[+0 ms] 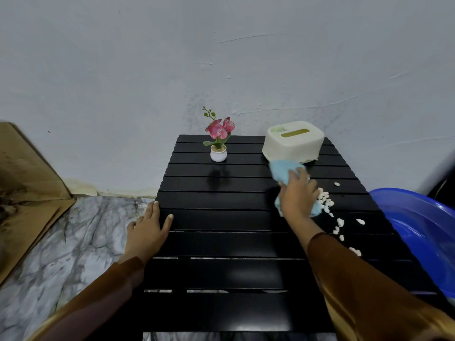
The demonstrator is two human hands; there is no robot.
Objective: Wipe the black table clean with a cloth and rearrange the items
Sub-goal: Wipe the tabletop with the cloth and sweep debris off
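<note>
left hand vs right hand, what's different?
The left hand lies flat and empty on the black table's left edge; the right hand presses a blue cloth near the white bits, farther back. Both touch the table and wear brown sleeves.

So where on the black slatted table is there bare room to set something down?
Bare: the middle and near slats of the black slatted table, between the left hand and right hand. Crowded: the right side, with scattered white bits, blue cloth and cream tissue box.
</note>
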